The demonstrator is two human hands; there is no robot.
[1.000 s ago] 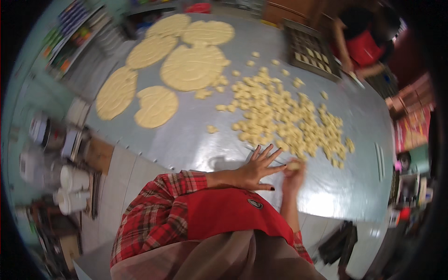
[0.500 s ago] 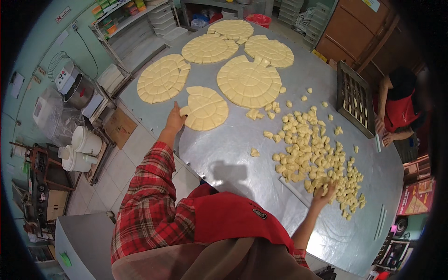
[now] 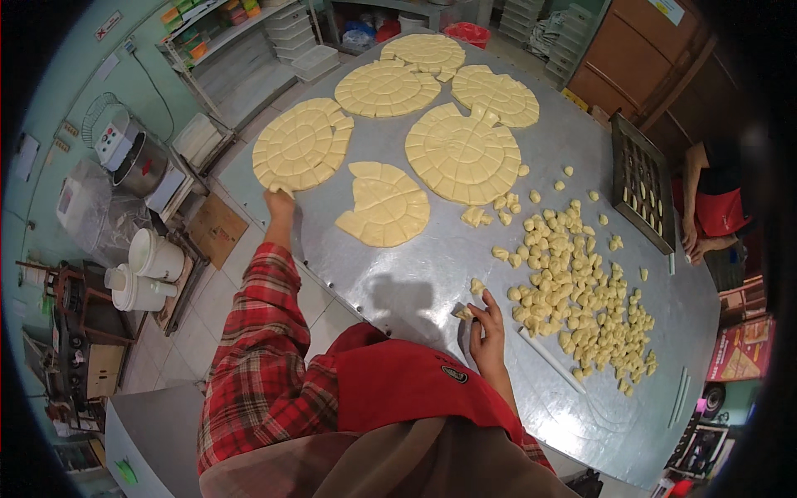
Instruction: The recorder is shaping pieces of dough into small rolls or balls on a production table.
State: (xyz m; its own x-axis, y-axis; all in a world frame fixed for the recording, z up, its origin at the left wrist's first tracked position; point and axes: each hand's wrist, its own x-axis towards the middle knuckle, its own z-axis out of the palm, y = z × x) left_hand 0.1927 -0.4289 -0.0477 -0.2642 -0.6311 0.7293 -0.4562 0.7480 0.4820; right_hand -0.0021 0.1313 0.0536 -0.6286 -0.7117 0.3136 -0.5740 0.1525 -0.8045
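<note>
My left hand is closed on a small piece of dough beside the near edge of a scored dough disc. To its right lies a smaller dough disc with a ragged bite gone from its left side. At the table's near side, my right hand has another small dough piece at its fingertips. Just beyond those fingers a loose dough lump rests on the metal table. A big heap of small dough lumps spreads to the right of this hand.
Several more scored dough discs cover the far part of the metal table. A white rod lies against the heap's near side. At the right edge, a co-worker stands by a dark tray of dough pieces.
My right hand has left the heap and moved left with a dough piece. My left hand has shifted from the smaller disc to the left disc, holding a piece. The view has shifted slightly.
</note>
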